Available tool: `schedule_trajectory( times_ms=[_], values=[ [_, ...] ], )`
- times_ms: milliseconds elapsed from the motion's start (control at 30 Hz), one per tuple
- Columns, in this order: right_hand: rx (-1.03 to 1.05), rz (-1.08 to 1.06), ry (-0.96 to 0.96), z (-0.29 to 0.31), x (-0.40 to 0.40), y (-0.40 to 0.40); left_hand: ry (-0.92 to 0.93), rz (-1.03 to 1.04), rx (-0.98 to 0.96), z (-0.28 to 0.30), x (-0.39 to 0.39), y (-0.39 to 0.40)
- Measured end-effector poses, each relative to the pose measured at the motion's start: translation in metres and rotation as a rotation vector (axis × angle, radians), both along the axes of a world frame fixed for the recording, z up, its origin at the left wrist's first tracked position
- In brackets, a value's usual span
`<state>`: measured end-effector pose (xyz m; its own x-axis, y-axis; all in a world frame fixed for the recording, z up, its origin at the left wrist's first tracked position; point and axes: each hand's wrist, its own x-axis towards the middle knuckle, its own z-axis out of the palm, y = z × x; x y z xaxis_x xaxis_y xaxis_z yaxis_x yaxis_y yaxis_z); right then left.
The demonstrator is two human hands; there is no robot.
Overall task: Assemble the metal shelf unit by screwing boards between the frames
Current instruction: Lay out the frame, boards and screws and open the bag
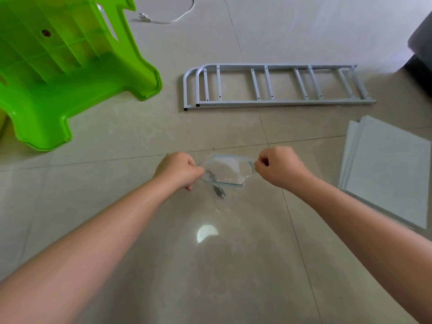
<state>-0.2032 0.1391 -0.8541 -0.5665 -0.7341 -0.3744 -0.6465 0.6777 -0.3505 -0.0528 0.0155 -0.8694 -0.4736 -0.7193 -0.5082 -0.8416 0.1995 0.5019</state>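
While both hands pinch a clear plastic bag (225, 170) above the tiled floor (233, 265), the left hand (178, 170) nips its left edge and the right hand (279, 168) its right edge, stretching the mouth wide, with small dark hardware (219, 191) hanging just below the grip. Beyond the grip, well apart, two grey metal frames (275, 86) lie stacked flat; right of the right hand lie white boards (388, 169). Far left of the grip sits an overturned green plastic stool (58, 73), with a white power cord (163, 18) past it.
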Motion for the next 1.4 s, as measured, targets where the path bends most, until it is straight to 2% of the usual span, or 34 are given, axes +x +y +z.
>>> schedule_trajectory(
  times_ms=[100,167,300,400,533,600,667,733,767,833,900,1000,1100,1167,1300,1400],
  values=[
    [0.020,0.014,-0.217,0.004,0.006,-0.005,0.108,0.126,0.199,0.005,-0.010,0.005],
    [0.033,0.025,-0.289,0.003,0.010,-0.006,0.117,0.093,0.276,0.005,-0.014,0.013],
    [0.047,-0.046,-0.273,-0.002,0.002,-0.004,0.129,0.085,0.232,0.003,-0.014,0.017],
    [-0.010,-0.207,-0.385,-0.008,-0.011,-0.002,0.120,0.048,0.114,0.004,-0.011,0.009],
    [-0.022,-0.328,-0.546,-0.016,-0.023,-0.005,0.176,-0.082,0.055,0.006,-0.015,0.002],
    [-0.060,-0.524,-0.720,-0.024,-0.039,-0.004,0.218,-0.136,0.116,0.008,-0.018,0.003],
    [-0.218,-0.819,-0.836,-0.035,-0.059,0.005,0.237,-0.109,0.186,0.002,-0.020,0.003],
    [-0.419,-1.050,-0.833,-0.045,-0.073,0.014,0.166,-0.081,0.168,-0.014,-0.020,0.002],
    [-0.470,-1.091,-0.735,-0.049,-0.077,0.018,0.113,-0.085,0.141,-0.023,-0.018,0.002],
    [-0.425,-0.960,-0.390,-0.061,-0.076,0.030,-0.019,-0.150,0.074,-0.040,-0.014,0.003],
    [-0.336,-0.635,-0.100,-0.067,-0.056,0.041,-0.128,-0.226,0.011,-0.056,-0.013,0.005],
    [-0.262,-0.129,-0.002,-0.077,-0.019,0.048,-0.170,-0.259,-0.116,-0.074,-0.014,0.006],
    [-0.078,0.240,0.012,-0.090,0.007,0.043,-0.145,-0.296,-0.215,-0.088,-0.021,0.002],
    [-0.007,0.332,0.044,-0.097,0.020,0.035,-0.138,-0.335,-0.229,-0.093,-0.026,-0.003],
    [0.067,0.245,0.042,-0.111,0.033,0.024,-0.192,-0.347,-0.274,-0.105,-0.031,-0.006],
    [0.102,0.257,0.089,-0.119,0.038,0.023,-0.204,-0.313,-0.315,-0.107,-0.031,-0.003]
  ],
)
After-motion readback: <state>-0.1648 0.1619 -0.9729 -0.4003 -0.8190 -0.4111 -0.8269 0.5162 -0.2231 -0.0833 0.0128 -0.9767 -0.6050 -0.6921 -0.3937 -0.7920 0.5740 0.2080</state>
